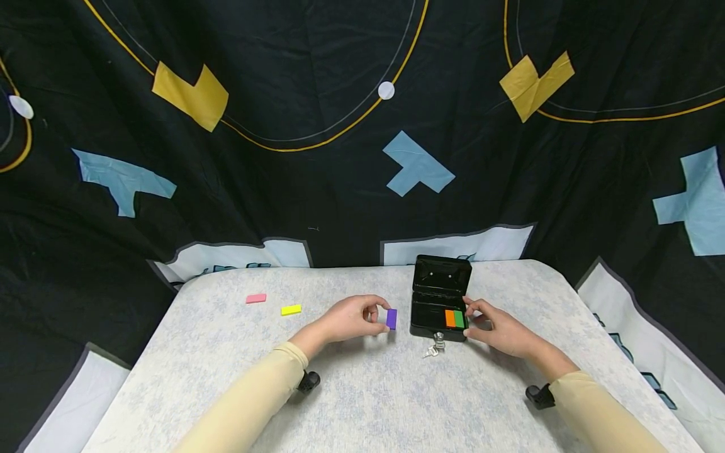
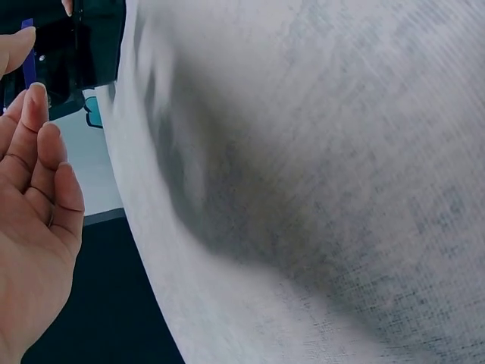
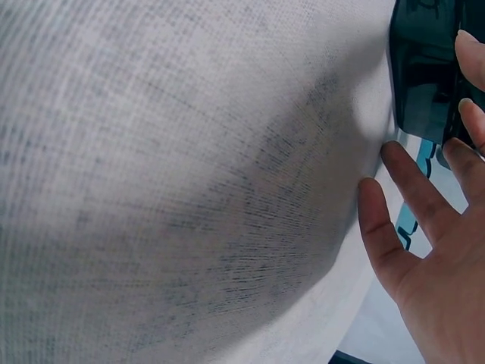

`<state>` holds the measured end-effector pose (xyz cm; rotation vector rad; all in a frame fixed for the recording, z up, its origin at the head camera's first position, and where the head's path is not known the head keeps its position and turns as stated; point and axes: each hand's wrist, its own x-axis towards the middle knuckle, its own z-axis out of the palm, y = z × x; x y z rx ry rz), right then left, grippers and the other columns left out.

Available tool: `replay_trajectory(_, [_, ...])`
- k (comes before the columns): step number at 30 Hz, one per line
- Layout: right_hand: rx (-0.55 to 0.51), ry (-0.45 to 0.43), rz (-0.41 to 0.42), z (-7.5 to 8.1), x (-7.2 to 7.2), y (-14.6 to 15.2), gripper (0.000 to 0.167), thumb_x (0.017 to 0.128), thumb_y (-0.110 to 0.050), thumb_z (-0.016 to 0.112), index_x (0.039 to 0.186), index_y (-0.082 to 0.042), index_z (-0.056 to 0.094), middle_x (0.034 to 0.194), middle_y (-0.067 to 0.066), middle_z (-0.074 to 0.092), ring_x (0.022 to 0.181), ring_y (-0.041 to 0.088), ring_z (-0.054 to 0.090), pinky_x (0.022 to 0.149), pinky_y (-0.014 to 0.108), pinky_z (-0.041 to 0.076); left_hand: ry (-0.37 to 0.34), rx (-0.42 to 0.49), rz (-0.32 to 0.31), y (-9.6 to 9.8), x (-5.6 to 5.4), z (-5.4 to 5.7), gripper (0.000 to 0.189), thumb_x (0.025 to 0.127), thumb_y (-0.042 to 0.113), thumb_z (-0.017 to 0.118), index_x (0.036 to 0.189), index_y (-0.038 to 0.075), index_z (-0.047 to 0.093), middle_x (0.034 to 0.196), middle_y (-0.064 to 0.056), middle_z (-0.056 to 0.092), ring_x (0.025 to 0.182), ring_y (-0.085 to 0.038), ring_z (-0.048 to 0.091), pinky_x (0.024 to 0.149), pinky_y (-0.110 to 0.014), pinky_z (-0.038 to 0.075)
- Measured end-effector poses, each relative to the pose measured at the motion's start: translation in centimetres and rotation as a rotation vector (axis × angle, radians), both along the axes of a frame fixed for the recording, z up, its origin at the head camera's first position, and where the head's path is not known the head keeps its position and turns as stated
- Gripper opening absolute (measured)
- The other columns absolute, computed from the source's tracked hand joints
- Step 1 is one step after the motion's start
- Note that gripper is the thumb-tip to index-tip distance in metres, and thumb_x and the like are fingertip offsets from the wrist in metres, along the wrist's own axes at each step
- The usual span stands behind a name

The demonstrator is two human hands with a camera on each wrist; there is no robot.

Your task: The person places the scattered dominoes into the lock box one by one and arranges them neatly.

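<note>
My left hand (image 1: pixel 352 318) pinches a small purple block (image 1: pixel 391 319) upright between thumb and fingertips, just left of a black cash box (image 1: pixel 425 314). In the left wrist view the purple block (image 2: pixel 29 57) shows edge-on, with the other fingers loosely bent. The box's lid (image 1: pixel 443 274) is raised. Inside, an orange block (image 1: pixel 450 318) and a green block (image 1: pixel 458 319) lie side by side at the right. At the box's right side, my right hand (image 1: pixel 501 328) rests thumb and fingertips against it, its other fingers spread in the right wrist view.
Keys (image 1: pixel 435 347) hang at the lock on the box's front. A pink block (image 1: pixel 256 298) and a yellow block (image 1: pixel 291 309) lie apart on the left of the pale patterned table (image 1: pixel 351 396). A dark curtain (image 1: pixel 340 207) hangs behind the table.
</note>
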<state>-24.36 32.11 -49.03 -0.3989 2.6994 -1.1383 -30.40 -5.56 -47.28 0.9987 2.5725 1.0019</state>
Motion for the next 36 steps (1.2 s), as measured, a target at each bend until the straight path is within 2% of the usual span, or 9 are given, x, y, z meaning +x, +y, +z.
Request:
replay_trajectory(11, [0.033, 0.008, -0.001, 0.3, 0.0, -0.2, 0.033, 0.099, -0.031, 0.070, 0.117, -0.011, 0.050, 0.166, 0.016, 0.026, 0.130, 0.039, 0.053, 0.105, 0.061, 0.040, 0.018, -0.011, -0.006, 0.6, 0.2, 0.4, 0.040, 0.088, 0.040, 0.079, 0.123, 0.025, 0.066, 0.085, 0.013, 0.062, 0.077, -0.006, 0.057, 0.073, -0.030, 0.048])
replay_trajectory(18, [0.022, 0.006, 0.009, 0.5, 0.0, -0.2, 0.033, 0.099, -0.030, 0.070, 0.117, -0.011, 0.050, 0.165, 0.016, 0.027, 0.128, 0.039, 0.054, 0.104, 0.061, 0.041, 0.024, -0.012, -0.013, 1.3, 0.2, 0.7, 0.041, 0.088, 0.040, 0.079, 0.124, 0.025, 0.067, 0.084, 0.013, 0.062, 0.075, -0.005, 0.056, 0.071, -0.028, 0.047])
replay_trajectory(28, [0.016, -0.002, 0.012, 0.3, -0.2, -0.1, 0.031, 0.100, -0.027, 0.069, 0.118, -0.010, 0.050, 0.165, 0.018, 0.028, 0.128, 0.040, 0.053, 0.104, 0.061, 0.041, 0.074, -0.035, -0.033, 3.0, 0.0, 1.2, 0.039, 0.088, 0.040, 0.078, 0.123, 0.026, 0.066, 0.082, 0.015, 0.060, 0.070, -0.004, 0.053, 0.068, -0.027, 0.045])
replay_trajectory(36, [0.021, -0.008, 0.008, 0.5, -0.2, -0.2, 0.032, 0.099, -0.027, 0.069, 0.118, -0.010, 0.050, 0.164, 0.019, 0.028, 0.129, 0.041, 0.053, 0.105, 0.062, 0.040, 0.077, -0.057, -0.033, 4.5, 0.0, 1.8, 0.040, 0.088, 0.041, 0.077, 0.123, 0.025, 0.066, 0.082, 0.015, 0.060, 0.070, -0.005, 0.053, 0.069, -0.026, 0.044])
